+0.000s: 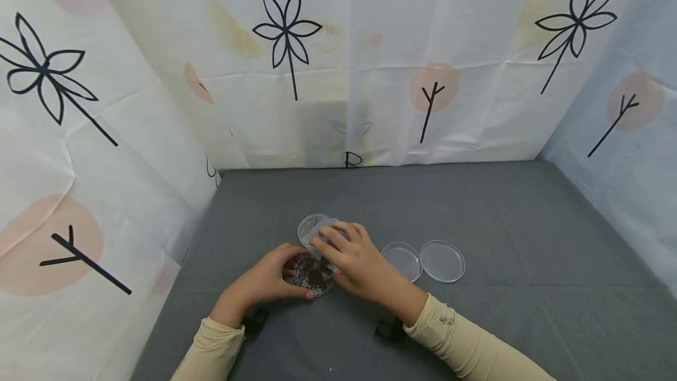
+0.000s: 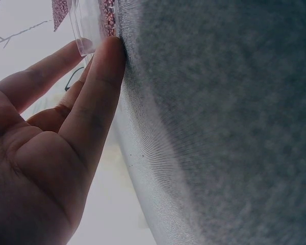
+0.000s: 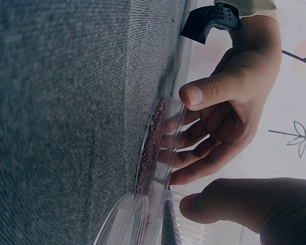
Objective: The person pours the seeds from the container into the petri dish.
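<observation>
My left hand (image 1: pixel 264 275) holds the rim of a round clear petri dish (image 1: pixel 315 278) between thumb and fingers. Brown granules lie in that dish, with whitish bits around them; the right wrist view shows the granules (image 3: pixel 152 145) through its side wall. Just above, my right hand (image 1: pixel 359 257) pinches a thin clear plastic packet (image 1: pixel 316 233), tilted over the dish. Part of the packet hides behind the fingers. In the left wrist view a pointed end with brown granules (image 2: pixel 60 11) hangs over the dish.
A second petri dish (image 1: pixel 307 227) with pale contents stands just behind the held one, partly covered by the packet. To the right, two clear round dishes or lids (image 1: pixel 443 261) lie side by side on the grey cloth (image 1: pixel 518 240). Patterned fabric walls (image 1: pixel 370 46) enclose the table.
</observation>
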